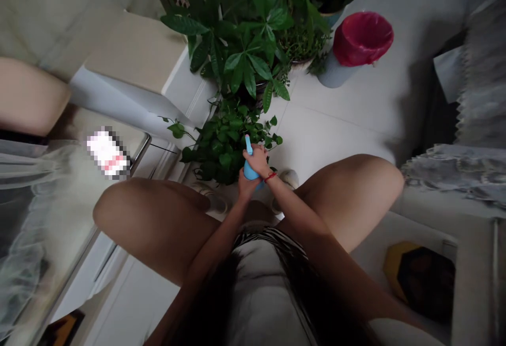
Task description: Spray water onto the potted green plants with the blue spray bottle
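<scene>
A light blue spray bottle is held between my knees, its nozzle pointing up toward a low trailing plant. My right hand is wrapped round the bottle's top and neck; a red cord circles that wrist. My left hand cups the bottle's base from below. I am squatting, both knees spread wide on either side of the hands. The bottle's lower body is mostly hidden by my fingers.
A taller leafy plant stands behind the low one, with more potted greenery beside it. A bin lined with a red bag sits on the white tiled floor. A glass-topped table is at left, a sofa with a yellow cushion at right.
</scene>
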`<state>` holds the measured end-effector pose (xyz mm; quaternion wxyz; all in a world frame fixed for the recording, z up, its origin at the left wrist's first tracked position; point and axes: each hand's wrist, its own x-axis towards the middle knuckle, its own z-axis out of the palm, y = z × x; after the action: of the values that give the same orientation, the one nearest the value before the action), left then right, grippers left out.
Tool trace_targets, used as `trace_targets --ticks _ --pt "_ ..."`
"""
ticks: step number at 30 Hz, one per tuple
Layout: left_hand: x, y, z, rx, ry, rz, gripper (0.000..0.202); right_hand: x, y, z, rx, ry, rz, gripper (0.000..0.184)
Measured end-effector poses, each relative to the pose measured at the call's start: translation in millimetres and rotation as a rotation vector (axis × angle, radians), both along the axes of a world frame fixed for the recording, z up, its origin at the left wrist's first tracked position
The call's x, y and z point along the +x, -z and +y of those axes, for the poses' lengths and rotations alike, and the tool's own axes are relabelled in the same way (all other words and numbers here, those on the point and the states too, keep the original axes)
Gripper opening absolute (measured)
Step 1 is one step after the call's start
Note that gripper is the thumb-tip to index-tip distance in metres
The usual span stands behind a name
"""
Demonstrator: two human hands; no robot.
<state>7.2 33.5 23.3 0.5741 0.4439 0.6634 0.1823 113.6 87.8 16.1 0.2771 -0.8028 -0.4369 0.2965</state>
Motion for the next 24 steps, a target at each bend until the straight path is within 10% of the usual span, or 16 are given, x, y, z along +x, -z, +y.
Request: trace_targets --ticks 24 --pt "-8.8 -19.0 27.8 0.052 -0.058 -0.036 0.080 0.1 -29.1 37.8 0.002 -0.039 0.006 0.027"
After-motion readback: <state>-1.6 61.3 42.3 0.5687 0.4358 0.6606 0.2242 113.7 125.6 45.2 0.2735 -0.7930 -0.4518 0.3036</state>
